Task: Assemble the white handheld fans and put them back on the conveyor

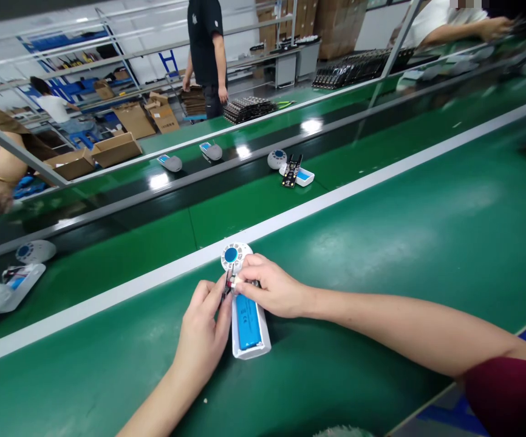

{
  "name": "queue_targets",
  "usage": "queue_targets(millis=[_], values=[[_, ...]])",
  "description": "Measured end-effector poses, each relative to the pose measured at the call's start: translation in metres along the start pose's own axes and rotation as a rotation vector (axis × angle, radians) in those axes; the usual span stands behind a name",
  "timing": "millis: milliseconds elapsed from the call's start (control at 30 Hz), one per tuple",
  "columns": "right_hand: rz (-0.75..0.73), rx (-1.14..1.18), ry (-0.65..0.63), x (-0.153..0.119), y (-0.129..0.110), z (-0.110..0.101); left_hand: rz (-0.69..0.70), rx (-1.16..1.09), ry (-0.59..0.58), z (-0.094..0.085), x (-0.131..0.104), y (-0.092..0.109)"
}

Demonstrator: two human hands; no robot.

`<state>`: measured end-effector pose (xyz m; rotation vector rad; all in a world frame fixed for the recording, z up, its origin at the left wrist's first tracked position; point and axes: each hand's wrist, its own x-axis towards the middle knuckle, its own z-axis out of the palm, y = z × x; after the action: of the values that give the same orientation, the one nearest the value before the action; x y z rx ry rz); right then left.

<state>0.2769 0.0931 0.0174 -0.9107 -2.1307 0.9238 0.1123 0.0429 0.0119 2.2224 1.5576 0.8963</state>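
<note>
battery [247, 325] in casing [265, 341] | casing on table [381, 258] | belt [153, 243] beyond table | cartons [116, 150] beyond belt

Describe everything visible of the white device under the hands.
The white device, plastic by its look, lies open side up on the green work surface, round head at the far end. A blue disc ringed by grey patches marks the head; a printed blue block sits in the long body. The left hand and right hand hide its middle; whether they touch it is unclear.
</note>
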Motion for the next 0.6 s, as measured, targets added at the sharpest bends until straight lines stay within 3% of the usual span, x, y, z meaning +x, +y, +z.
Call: queue_targets(millis=[233,433,600], values=[[0.001,-0.009,0.024,-0.005,0.0,0.0,0.107,0.22,0.041,0.004,-0.003,0.007],[-0.01,-0.048,0.001,-0.009,-0.004,-0.002,0.333,0.489,0.017,0.006,-0.006,0.009],[-0.055,-0.101,-0.006,-0.01,-0.006,-0.002,0.319,0.471,0.011,0.01,-0.013,0.011]])
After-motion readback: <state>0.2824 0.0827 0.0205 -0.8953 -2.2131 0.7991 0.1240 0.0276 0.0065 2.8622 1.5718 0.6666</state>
